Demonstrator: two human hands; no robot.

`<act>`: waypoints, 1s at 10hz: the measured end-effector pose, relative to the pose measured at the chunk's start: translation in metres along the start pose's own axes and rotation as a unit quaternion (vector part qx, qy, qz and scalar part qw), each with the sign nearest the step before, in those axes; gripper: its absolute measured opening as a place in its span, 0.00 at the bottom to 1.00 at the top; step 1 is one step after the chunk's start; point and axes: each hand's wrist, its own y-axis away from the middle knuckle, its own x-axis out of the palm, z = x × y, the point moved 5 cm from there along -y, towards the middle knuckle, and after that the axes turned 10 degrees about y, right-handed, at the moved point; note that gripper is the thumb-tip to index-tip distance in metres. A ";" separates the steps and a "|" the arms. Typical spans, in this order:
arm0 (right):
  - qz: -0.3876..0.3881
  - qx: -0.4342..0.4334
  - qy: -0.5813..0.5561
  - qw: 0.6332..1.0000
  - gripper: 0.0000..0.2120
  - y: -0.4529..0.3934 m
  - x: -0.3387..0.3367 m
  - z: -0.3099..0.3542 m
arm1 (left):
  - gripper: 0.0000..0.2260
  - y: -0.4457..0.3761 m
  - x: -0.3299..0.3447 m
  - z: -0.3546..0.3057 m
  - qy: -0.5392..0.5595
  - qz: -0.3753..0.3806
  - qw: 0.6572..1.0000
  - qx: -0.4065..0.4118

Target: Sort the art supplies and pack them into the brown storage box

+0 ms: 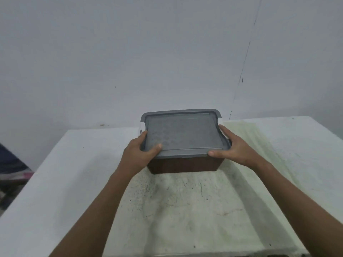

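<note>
- I see the box (182, 165) at the centre of the frame, standing on the table (55, 182), its dark brown side facing me below the lid (181, 134).
- The grey lid lies flat on top of the box and covers it fully; I cannot see anything inside.
- My left hand (138, 152) grips the lid's near left corner: the thumb lies on top of the lid, and the other fingers wrap the left edge, mostly hidden from me.
- My right hand (234, 148) holds the near right corner: the thumb presses along the front rim, and the fingers curl round the right edge.
- So the box sits between my two hands, touching both, with both forearms coming up from the lower edge of the frame.
- The table is white with a stained, speckled patch in the lower middle of the frame, just in front of the box.
- A pale greenish strip (246, 138) runs across the table at centre right, beside my right hand.
- A plain wall (130, 52) fills the upper half of the frame, with a thin dark line (245, 60) slanting down at upper right.
- Something dark, blurred, shows at the left edge, off the table; I cannot tell what it is.
</note>
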 end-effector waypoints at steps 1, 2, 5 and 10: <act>-0.011 0.008 0.004 1.000 0.53 -0.031 -0.002 -0.001 | 0.32 -0.030 0.000 -0.002 0.009 0.008 1.000 0.011; -0.018 0.010 0.000 1.000 0.52 -0.057 -0.003 0.000 | 0.36 -0.062 -0.002 0.004 0.016 0.020 1.000 0.001; -0.017 0.017 -0.027 0.999 0.54 -0.102 -0.009 -0.005 | 0.38 -0.110 0.002 0.010 0.009 0.034 0.999 0.004; -0.157 0.038 0.023 0.987 0.52 -0.083 -0.019 -0.006 | 0.47 -0.100 0.001 0.013 -0.034 -0.078 0.996 0.013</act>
